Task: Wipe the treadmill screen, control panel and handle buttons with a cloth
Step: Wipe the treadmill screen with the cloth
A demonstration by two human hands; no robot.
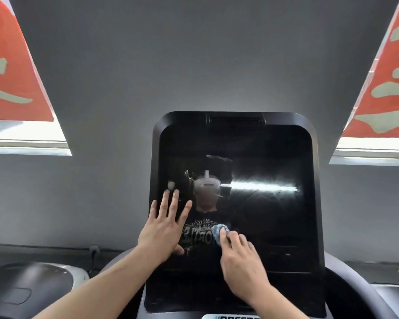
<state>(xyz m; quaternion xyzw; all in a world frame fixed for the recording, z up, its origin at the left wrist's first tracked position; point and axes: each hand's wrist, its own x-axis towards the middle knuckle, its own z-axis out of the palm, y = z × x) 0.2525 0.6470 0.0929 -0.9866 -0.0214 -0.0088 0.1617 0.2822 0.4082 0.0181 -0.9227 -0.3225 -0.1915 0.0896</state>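
The treadmill's tall black glossy screen [270,215] fills the middle of the head view, dark and reflecting a person. My left hand [164,226] lies flat against the screen's left edge, fingers spread, holding nothing. My right hand [240,261] presses a small blue-and-white cloth [219,231] against the lower middle of the screen; only the cloth's top shows past my fingers. A strip of the control panel [230,317] peeks in at the bottom edge. The handle buttons are out of view.
A grey wall stands behind the console. Red banners hang over bright windows at the upper left [14,84] and upper right [387,88]. Another machine's dark housing [32,286] sits at lower left, and grey treadmill arms [346,272] curve around the console.
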